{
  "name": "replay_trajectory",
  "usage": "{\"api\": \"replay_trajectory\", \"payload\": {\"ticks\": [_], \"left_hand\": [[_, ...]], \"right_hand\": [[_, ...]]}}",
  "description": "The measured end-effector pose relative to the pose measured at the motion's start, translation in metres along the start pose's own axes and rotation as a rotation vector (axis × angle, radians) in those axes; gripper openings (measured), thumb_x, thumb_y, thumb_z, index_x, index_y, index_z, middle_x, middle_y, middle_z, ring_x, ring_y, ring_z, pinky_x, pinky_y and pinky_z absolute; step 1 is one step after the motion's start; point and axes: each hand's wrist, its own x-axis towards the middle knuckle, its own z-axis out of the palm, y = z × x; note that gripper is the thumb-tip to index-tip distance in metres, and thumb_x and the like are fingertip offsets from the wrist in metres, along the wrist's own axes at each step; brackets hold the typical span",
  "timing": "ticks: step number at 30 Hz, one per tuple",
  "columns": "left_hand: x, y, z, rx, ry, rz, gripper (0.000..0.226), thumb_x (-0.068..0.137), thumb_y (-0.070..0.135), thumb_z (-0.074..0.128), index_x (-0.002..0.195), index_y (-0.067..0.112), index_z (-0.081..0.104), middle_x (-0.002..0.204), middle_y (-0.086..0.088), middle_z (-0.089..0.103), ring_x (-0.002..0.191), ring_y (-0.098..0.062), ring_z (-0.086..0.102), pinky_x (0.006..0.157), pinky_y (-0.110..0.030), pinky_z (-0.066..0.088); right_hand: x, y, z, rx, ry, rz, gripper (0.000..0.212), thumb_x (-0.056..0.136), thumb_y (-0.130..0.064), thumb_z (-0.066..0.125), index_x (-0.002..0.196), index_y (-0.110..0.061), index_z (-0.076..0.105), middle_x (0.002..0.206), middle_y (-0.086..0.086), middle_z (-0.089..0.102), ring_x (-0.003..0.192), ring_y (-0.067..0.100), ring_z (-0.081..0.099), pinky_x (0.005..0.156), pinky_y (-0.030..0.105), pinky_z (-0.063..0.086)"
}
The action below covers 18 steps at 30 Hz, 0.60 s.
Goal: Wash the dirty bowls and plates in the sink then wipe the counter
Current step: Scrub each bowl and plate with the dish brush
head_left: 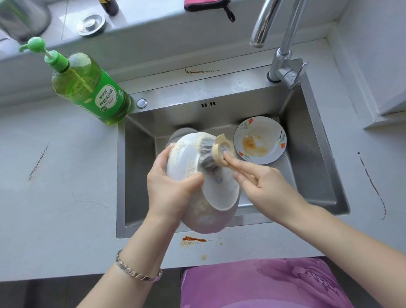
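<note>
Scrubbing step: left hand [170, 186] grips sudsy bowl [220, 190] over sink [315, 171], fingers curled round rim; right hand [265, 186] pinches scrubber [209, 151] against it. Next, likely: rinse, then stained plate [260, 140] lying in sink.

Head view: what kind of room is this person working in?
Probably a home kitchen: a steel sink with a tap, a green dish soap bottle on the counter, and a stained plate lying in the sink.

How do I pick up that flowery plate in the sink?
Probably best to pinch the round white flower-patterned plate by its near rim, coming from the front of the steel sink. Its far edge sits close to the back wall, and its middle looks greasy.
</note>
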Motion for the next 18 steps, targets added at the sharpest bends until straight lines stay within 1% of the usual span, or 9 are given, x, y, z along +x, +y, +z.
{"api": "replay_trajectory", "payload": {"ticks": [2, 3, 5, 8, 11, 13, 15, 17, 18], "left_hand": [[0.000, 0.000, 0.000, -0.008, 0.006, 0.001, 0.083, 0.048, 0.015, 0.072, 0.128, 0.019, 0.053, 0.111, 0.009, 0.061, 0.095, -0.002, 0.061, 0.082, -0.027, 0.055], [0.000, 0.001, -0.001, -0.012, 0.010, 0.000, 0.082, 0.048, 0.015, 0.072, 0.128, 0.019, 0.053, 0.111, 0.010, 0.061, 0.096, -0.003, 0.061, 0.083, -0.029, 0.055], [0.001, 0.003, -0.003, -0.013, 0.023, 0.008, 0.079, 0.051, 0.014, 0.074, 0.127, 0.022, 0.054, 0.112, 0.012, 0.060, 0.098, -0.004, 0.061, 0.085, -0.031, 0.054], [0.004, 0.005, -0.002, 0.002, 0.079, 0.026, 0.069, 0.057, 0.012, 0.076, 0.120, 0.029, 0.053, 0.113, 0.014, 0.058, 0.103, -0.008, 0.059, 0.088, -0.030, 0.053], [0.007, 0.004, 0.001, -0.026, 0.140, 0.006, 0.065, 0.066, 0.004, 0.075, 0.118, 0.033, 0.050, 0.103, 0.022, 0.053, 0.101, -0.009, 0.057, 0.085, -0.027, 0.051], [0.008, 0.003, 0.002, -0.024, 0.174, 0.008, 0.066, 0.069, 0.001, 0.073, 0.125, 0.027, 0.050, 0.102, 0.021, 0.052, 0.097, -0.007, 0.056, 0.081, -0.019, 0.048], [0.006, 0.001, 0.004, 0.002, 0.177, 0.008, 0.067, 0.069, 0.001, 0.073, 0.128, 0.024, 0.050, 0.105, 0.017, 0.052, 0.096, -0.006, 0.055, 0.077, -0.012, 0.046], [0.003, -0.001, 0.006, 0.033, 0.150, 0.020, 0.068, 0.068, 0.002, 0.074, 0.128, 0.024, 0.050, 0.110, 0.013, 0.054, 0.101, -0.009, 0.056, 0.085, -0.019, 0.049], [0.002, -0.002, 0.006, 0.042, 0.130, 0.025, 0.068, 0.067, 0.002, 0.075, 0.128, 0.024, 0.051, 0.113, 0.011, 0.054, 0.104, -0.011, 0.056, 0.089, -0.025, 0.050]], "right_hand": [[-0.002, -0.004, 0.002, 0.006, -0.020, -0.021, 0.044, 0.095, -0.022, 0.049, 0.113, -0.062, 0.048, 0.121, 0.004, 0.065, 0.118, 0.021, 0.054, 0.103, 0.039, 0.042], [-0.002, -0.002, 0.000, 0.012, -0.005, -0.006, 0.044, 0.095, -0.021, 0.049, 0.112, -0.062, 0.048, 0.123, -0.001, 0.063, 0.119, 0.015, 0.054, 0.105, 0.036, 0.040], [0.002, 0.009, -0.009, 0.000, 0.040, 0.060, 0.042, 0.096, -0.020, 0.048, 0.121, -0.053, 0.048, 0.123, -0.017, 0.058, 0.118, 0.002, 0.053, 0.106, 0.025, 0.038], [-0.006, 0.026, -0.012, -0.038, 0.009, 0.143, 0.041, 0.096, -0.020, 0.047, 0.132, -0.040, 0.046, 0.130, -0.016, 0.053, 0.125, 0.002, 0.046, 0.098, 0.014, 0.032], [-0.029, 0.028, 0.000, 0.003, -0.055, 0.138, 0.043, 0.096, -0.019, 0.048, 0.122, -0.053, 0.044, 0.125, -0.026, 0.047, 0.119, -0.011, 0.041, 0.094, 0.006, 0.030], [-0.039, 0.020, 0.011, 0.092, -0.076, 0.117, 0.044, 0.096, -0.017, 0.049, 0.115, -0.057, 0.046, 0.122, -0.031, 0.049, 0.117, -0.018, 0.042, 0.102, 0.007, 0.030], [-0.040, 0.013, 0.018, 0.136, -0.090, 0.104, 0.045, 0.096, -0.014, 0.049, 0.116, -0.054, 0.048, 0.110, -0.039, 0.053, 0.108, -0.023, 0.047, 0.101, 0.008, 0.031], [-0.031, 0.008, 0.018, 0.129, -0.080, 0.114, 0.043, 0.096, -0.015, 0.048, 0.119, -0.051, 0.047, 0.085, -0.044, 0.055, 0.084, -0.023, 0.054, 0.096, 0.007, 0.033], [-0.026, 0.006, 0.016, 0.130, -0.066, 0.116, 0.042, 0.096, -0.015, 0.048, 0.120, -0.050, 0.047, 0.085, -0.043, 0.057, 0.084, -0.021, 0.055, 0.098, 0.008, 0.033]]}}
